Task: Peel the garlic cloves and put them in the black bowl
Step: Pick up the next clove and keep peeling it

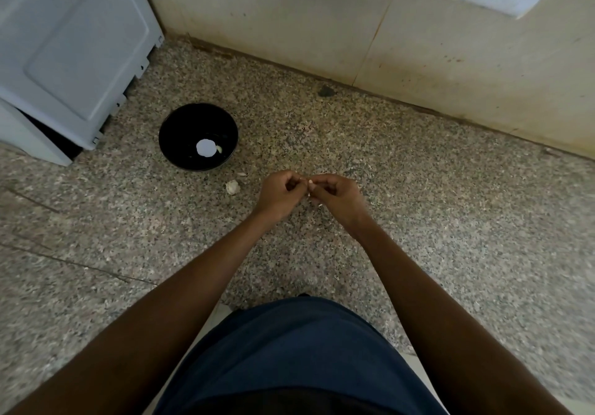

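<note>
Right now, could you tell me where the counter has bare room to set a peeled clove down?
Bare counter lies right of the right hand, up to the wall, and left of the forearms. It is crowded between the black bowl and the left hand, where the garlic head and a scrap lie.

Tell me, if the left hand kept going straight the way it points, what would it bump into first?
Probably the right hand: the left hand points at it, both pinching one garlic clove.

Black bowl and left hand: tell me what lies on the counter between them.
Head view: a garlic piece and a small peel scrap lie between the bowl and the left hand.
</note>
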